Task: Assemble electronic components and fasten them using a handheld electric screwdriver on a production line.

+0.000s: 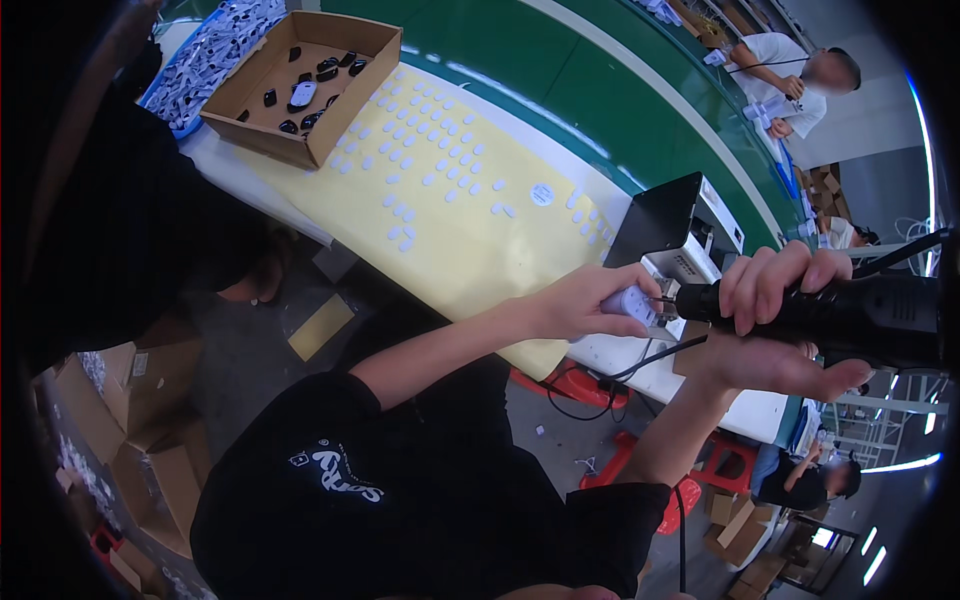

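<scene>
My left hand (585,303) pinches a small white plastic housing (627,304) between thumb and fingers. My right hand (770,315) is wrapped round a thick black electric screwdriver (885,318), held level with its bit toward the left. The bit reaches the housing's right end; whether it touches a screw is too small to tell. Just behind both hands stands a black and silver boxy machine (685,235), partly covered by my fingers. Many small white oval pieces (440,165) lie in loose rows on a yellow sheet (480,265) to the left.
A cardboard box (313,150) with black parts and one white piece stands at the far left, beside a blue tray of white parts (225,50). A green conveyor belt (540,75) runs behind. Black cable (640,365) hangs near my wrists. Another person (90,200) stands left; red stools (575,385) are below.
</scene>
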Demonstrator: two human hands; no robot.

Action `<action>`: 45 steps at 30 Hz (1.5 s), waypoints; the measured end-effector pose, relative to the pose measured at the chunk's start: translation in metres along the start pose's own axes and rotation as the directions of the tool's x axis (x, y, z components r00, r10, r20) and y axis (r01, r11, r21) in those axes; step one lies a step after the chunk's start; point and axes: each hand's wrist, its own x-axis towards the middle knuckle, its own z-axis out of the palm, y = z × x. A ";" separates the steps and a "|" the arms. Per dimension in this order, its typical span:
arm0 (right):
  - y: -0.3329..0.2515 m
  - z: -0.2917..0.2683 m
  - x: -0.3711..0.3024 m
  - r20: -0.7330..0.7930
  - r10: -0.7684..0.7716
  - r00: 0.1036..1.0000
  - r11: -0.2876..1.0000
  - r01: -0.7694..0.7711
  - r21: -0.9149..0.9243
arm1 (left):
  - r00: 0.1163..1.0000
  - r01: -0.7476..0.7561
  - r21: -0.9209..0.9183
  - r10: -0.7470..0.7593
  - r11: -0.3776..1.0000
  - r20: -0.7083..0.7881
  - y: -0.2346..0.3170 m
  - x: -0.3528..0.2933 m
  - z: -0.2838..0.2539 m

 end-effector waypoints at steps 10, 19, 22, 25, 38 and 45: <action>0.003 -0.002 0.000 0.081 -0.018 0.997 0.998 0.013 0.062 | 1.000 0.010 0.013 -0.010 1.000 0.013 0.003 -0.001 -0.001; 0.006 -0.003 -0.005 0.062 -0.019 0.998 0.999 0.017 0.037 | 1.000 -0.011 0.018 0.010 1.000 0.020 0.001 0.000 -0.003; 0.005 -0.003 -0.003 0.073 -0.020 0.997 0.997 0.014 0.082 | 1.000 -0.019 0.005 0.019 1.000 0.013 0.000 0.000 -0.002; -0.003 -0.007 -0.001 0.039 -0.080 0.996 0.993 0.076 0.086 | 1.000 -0.011 0.006 0.011 1.000 0.002 0.003 0.004 -0.003; -0.027 -0.092 0.004 -0.355 -0.255 0.900 0.941 0.146 -0.306 | 0.994 -0.041 0.779 -0.050 0.626 0.093 0.045 0.121 -0.013; 0.013 -0.098 -0.026 -0.392 -0.108 0.913 0.969 0.009 -0.246 | 0.995 -0.041 0.301 0.067 0.953 -0.076 0.040 0.043 -0.006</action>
